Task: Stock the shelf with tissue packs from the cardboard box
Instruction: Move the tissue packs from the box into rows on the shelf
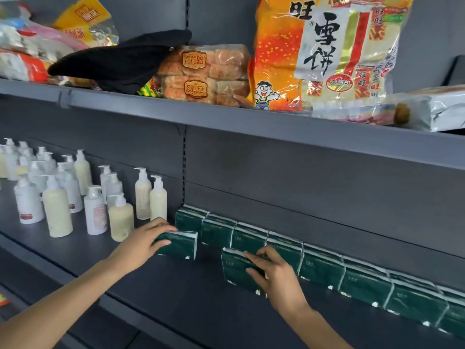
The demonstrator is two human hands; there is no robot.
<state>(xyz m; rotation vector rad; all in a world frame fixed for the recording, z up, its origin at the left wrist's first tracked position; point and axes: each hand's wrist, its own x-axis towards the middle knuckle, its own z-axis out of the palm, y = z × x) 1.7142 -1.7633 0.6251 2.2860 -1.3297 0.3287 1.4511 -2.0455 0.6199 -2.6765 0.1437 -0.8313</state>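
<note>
Both forearms reach in from the bottom edge toward the lower shelf [176, 285]. Left hand [141, 244] has its fingers curled over the end of one dark green tissue pack [180, 244], gripping it in front of the row. Right hand [274, 270] holds a second pack [235, 267], fingers wrapped across its face. Behind them a row of green packs [322, 265] lines the back panel. Pump bottles [57, 205] stand left. Up top, a big orange snack bag [322, 51] reads 雪饼.

Left hand [144, 241], right hand [273, 272] each grip tissue pack
</note>
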